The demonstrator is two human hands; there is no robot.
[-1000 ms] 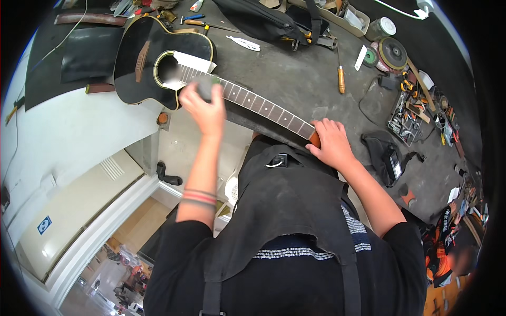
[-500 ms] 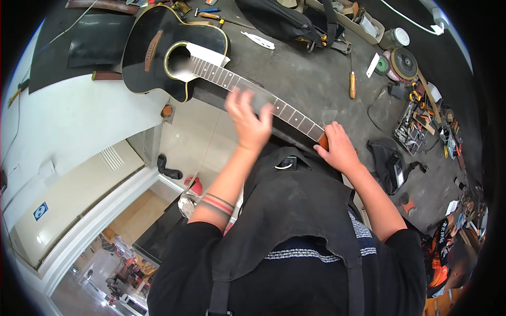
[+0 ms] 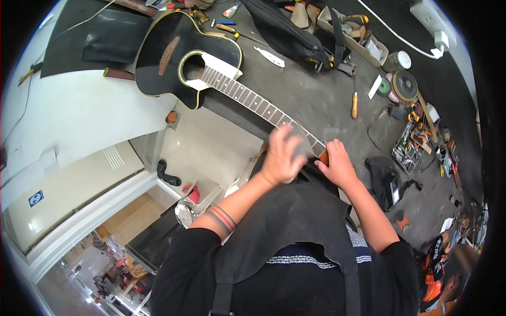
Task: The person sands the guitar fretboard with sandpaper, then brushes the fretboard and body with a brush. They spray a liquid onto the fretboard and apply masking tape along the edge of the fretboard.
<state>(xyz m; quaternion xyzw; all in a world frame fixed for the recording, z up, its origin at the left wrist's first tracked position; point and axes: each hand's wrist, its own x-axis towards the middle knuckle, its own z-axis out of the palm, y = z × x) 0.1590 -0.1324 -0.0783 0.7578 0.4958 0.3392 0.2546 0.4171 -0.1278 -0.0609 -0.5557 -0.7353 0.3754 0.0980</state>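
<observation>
The black acoustic guitar (image 3: 153, 68) lies on the dark bench, body at upper left, with white paper (image 3: 222, 64) around its soundhole (image 3: 192, 68). Its fretted neck (image 3: 247, 100) runs down to the right. My left hand (image 3: 282, 155), blurred, is on the lower frets, fingers bent round a smeared grey pad (image 3: 301, 141). My right hand (image 3: 337, 163) grips the wooden end (image 3: 323, 156) of the neck.
A black bag (image 3: 279, 31), wooden-handled tool (image 3: 354, 105), grinding discs (image 3: 405, 85) and tool tray (image 3: 407, 147) surround the neck. A black pouch (image 3: 382, 179) lies at right. A power socket (image 3: 424, 16) is at top right. A white chair (image 3: 208, 189) stands below the bench.
My left hand has travelled right and down along the fretboard from near the soundhole with the grey pad. My right hand stays at the neck's end; the whole view has shifted somewhat.
</observation>
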